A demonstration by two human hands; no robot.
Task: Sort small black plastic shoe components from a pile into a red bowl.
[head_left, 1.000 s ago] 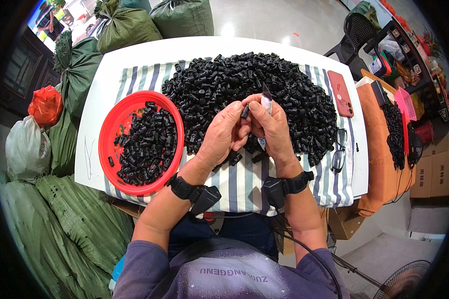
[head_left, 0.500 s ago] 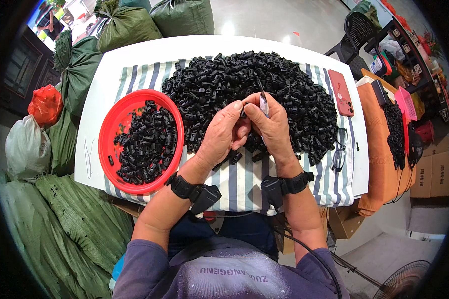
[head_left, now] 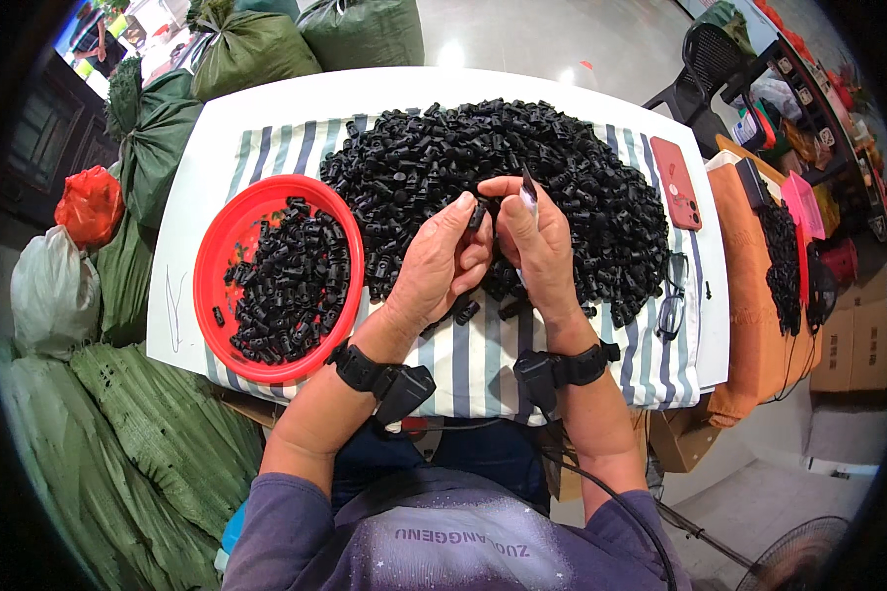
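Above a table [head_left: 219, 138] heaped with a pile of black pieces [head_left: 394, 158], the right hand [head_left: 544, 251] had eased its thumb away from the left hand [head_left: 436, 261], opening a narrow gap that was closed half a second earlier. The left fingers pinched a small black part [head_left: 477, 215] between the hands; the right fingers gripped a slim blade [head_left: 528, 189]. The part's long axis ran away from the wearer, its far end tilting slightly right; the blade's dark tip pointed toward the pile.
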